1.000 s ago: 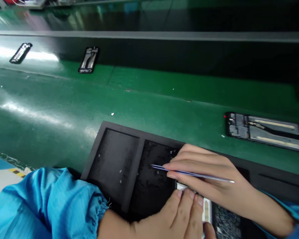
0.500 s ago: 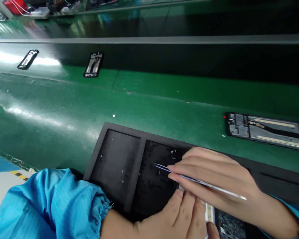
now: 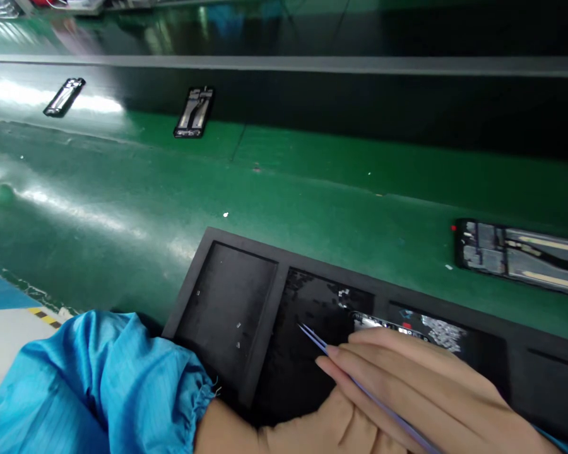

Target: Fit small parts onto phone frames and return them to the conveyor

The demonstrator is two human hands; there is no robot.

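Right hand pinches tweezers over the tray, in the second compartment from its left edge; the left hand shows no readable grip. Swept carelessly, the right hand could scatter loose bits near that compartment's far edge.

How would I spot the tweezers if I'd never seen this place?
Find the black tray on the green surface. Over its second compartment from the left, the right hand holds the tweezers: long, slim, pointed and bluish, unlike the tiny pale pieces nearby.
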